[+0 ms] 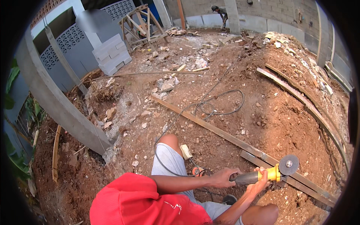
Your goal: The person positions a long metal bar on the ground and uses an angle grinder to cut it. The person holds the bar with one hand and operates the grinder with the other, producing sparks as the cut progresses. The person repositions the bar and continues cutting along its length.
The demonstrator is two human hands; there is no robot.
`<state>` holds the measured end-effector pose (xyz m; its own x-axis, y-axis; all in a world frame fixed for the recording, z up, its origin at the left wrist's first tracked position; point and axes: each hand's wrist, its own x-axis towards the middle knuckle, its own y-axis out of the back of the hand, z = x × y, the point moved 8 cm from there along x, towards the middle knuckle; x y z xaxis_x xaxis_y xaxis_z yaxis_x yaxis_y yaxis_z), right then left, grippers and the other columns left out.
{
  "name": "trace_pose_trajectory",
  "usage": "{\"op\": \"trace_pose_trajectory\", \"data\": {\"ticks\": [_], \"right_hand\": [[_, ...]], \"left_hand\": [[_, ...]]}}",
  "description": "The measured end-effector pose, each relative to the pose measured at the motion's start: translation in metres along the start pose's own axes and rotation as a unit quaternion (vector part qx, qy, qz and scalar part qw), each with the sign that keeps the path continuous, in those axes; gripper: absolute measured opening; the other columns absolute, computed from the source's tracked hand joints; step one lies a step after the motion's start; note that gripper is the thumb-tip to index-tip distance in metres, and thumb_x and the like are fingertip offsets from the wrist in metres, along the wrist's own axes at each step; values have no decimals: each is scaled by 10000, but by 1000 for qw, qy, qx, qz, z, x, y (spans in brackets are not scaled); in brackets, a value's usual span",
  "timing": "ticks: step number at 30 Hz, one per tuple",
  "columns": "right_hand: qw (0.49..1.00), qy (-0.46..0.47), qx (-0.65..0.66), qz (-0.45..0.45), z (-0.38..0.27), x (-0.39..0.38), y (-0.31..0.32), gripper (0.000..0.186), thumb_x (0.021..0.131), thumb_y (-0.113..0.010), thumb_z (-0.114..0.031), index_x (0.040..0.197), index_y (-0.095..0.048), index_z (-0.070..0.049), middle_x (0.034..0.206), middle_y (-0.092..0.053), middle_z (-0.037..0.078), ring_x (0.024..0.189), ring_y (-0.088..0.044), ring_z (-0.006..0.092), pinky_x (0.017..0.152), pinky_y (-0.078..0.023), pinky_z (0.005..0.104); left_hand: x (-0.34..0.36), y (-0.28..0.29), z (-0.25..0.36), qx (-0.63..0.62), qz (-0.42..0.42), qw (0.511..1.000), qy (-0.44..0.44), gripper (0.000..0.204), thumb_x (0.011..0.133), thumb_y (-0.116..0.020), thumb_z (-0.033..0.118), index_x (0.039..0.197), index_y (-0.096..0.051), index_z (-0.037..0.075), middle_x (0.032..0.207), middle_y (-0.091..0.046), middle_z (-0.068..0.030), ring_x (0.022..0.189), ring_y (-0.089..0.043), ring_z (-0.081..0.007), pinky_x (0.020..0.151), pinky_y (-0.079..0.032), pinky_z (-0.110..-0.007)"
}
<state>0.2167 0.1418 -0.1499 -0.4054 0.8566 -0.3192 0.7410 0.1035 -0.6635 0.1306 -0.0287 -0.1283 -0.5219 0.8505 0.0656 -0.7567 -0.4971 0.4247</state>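
Note:
An angle grinder (268, 174) with a yellow head, dark grey handle and round grey disc (288, 165) is held in both hands. My left hand (222, 177) grips the rear of the handle. My right hand (260, 182) wraps the body just behind the yellow head. The disc sits over a long flat strip (225, 135) lying on red dirt, beside a second strip (300, 185); contact is not clear. The grinder's black cable (221, 112) loops across the dirt behind my bent knee (170, 141).
A concrete column (56, 101) slants at the left with a stack of white blocks (111, 54) behind it. Rubble and stones litter the mound. Curved planks (311, 108) lie at the right. A wooden frame (142, 24) and another person (221, 13) are at the back.

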Motion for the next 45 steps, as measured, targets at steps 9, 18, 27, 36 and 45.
{"op": "trace_pose_trajectory", "data": {"ticks": [9, 18, 27, 36, 45], "right_hand": [[1000, -19, -2, -15, 7, 5, -1, 302, 879, -701, -37, 1149, -568, -37, 908, -687, 80, 814, -683, 196, 785, -569, 336], [1000, -19, -5, -9, 4, 2, -6, 333, 861, -710, -34, 1158, -559, -38, 899, -683, 74, 813, -682, 196, 785, -569, 335], [1000, 8, -8, -1, 0, 0, -8, 318, 847, -692, -46, 1137, -583, 22, 871, -679, 100, 789, -682, 214, 758, -575, 359], [1000, -3, -7, -20, 4, 4, -6, 307, 854, -711, -55, 1126, -575, -15, 902, -688, 90, 815, -688, 208, 774, -579, 342], [1000, 3, -11, 9, -1, -1, -10, 225, 832, -681, -30, 1042, -602, -6, 860, -679, 92, 784, -676, 206, 753, -569, 352]], "left_hand": [[3, 3, -3, 12, -6, 1000, 9, 574, 770, -749, 136, 1326, -634, 59, 952, -714, -162, 886, -713, -293, 830, -565, -425], [3, 2, -6, 13, -9, 999, 27, 574, 768, -749, 120, 1330, -642, 73, 985, -721, -147, 909, -713, -283, 838, -565, -411], [0, 4, -7, -7, 3, 1000, 27, 600, 786, -744, 103, 1375, -635, 76, 1054, -722, -140, 976, -708, -246, 887, -558, -383], [3, 3, -7, -2, 0, 1000, 27, 576, 794, -730, 97, 1359, -631, 39, 1059, -723, -150, 961, -700, -247, 894, -555, -388], [4, 3, -1, 1, 12, 1000, 7, 564, 771, -744, 132, 1319, -638, 57, 935, -699, -170, 869, -699, -316, 822, -555, -423]]}}
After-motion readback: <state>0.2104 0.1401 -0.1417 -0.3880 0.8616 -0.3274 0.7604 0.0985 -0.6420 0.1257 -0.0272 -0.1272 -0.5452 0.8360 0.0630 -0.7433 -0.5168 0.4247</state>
